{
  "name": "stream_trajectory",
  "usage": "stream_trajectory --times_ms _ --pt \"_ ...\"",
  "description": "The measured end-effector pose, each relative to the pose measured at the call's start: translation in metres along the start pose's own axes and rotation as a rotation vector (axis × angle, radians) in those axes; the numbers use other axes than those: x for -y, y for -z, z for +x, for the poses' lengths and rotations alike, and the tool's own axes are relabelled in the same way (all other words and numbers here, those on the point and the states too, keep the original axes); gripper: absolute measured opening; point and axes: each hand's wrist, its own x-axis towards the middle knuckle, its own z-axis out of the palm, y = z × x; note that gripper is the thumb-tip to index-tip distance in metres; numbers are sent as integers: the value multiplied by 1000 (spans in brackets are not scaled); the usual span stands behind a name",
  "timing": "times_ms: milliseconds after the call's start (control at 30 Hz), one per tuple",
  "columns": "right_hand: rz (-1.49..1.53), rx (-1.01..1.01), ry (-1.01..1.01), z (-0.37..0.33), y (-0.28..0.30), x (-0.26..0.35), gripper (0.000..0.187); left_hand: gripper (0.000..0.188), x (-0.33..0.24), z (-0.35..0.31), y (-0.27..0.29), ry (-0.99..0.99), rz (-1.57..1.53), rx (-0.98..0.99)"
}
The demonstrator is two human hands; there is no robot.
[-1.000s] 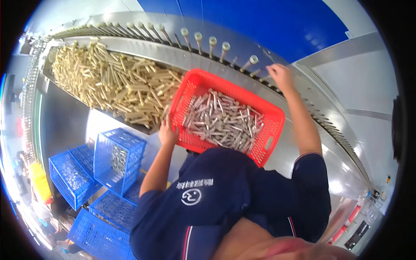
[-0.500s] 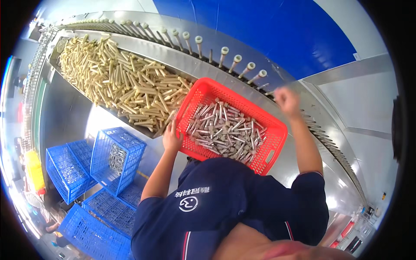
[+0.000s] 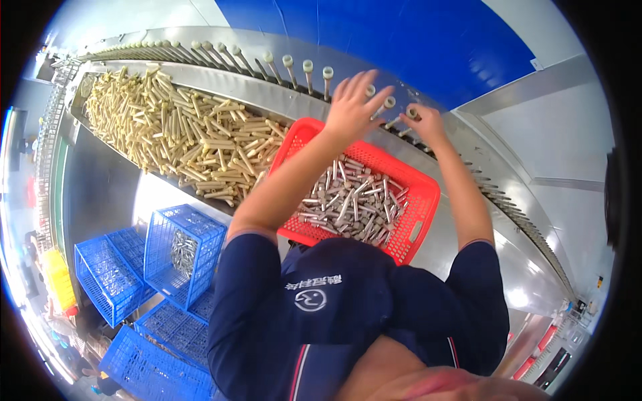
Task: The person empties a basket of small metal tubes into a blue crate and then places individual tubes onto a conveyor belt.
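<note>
My left hand (image 3: 349, 112) is raised over the row of upright pegs, its fingers spread, close to a pale-capped tube (image 3: 389, 102) standing on a peg. To its right, my right hand (image 3: 428, 125) has thumb and fingers closed around the top of another pale-capped tube (image 3: 412, 113) at the end of the capped stretch. Below my forearms sits a red perforated basket (image 3: 420, 200), heaped with silvery metal bolts with greyish heads (image 3: 354, 200). My left forearm hides part of the basket's left side.
A long metal trough of cream-coloured tubes (image 3: 180, 127) lies to the left. Bare pegs (image 3: 501, 194) continue down the right side of the row. Blue plastic crates (image 3: 184, 250), some holding metal parts, are stacked at lower left. A blue panel (image 3: 388, 40) rises behind the row.
My left hand has left the basket's left edge and reached up to the peg row. My right hand has moved up and left onto a capped tube. The view has shifted slightly.
</note>
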Motion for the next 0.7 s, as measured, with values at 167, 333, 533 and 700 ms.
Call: stream_trajectory --times_ms 167,333,533,700 --pt "-17 -48 -3 -26 11 -31 24 36 6 77 -56 -84 -7 957" --pt "620 -612 -208 -41 109 1 14 26 -16 126 -17 -127 -512 413" --pt "204 399 95 -120 41 47 40 55 -40 -61 -15 -137 -266 944" --pt "35 1 53 -73 4 17 53 67 36 -58 -21 86 -180 437"
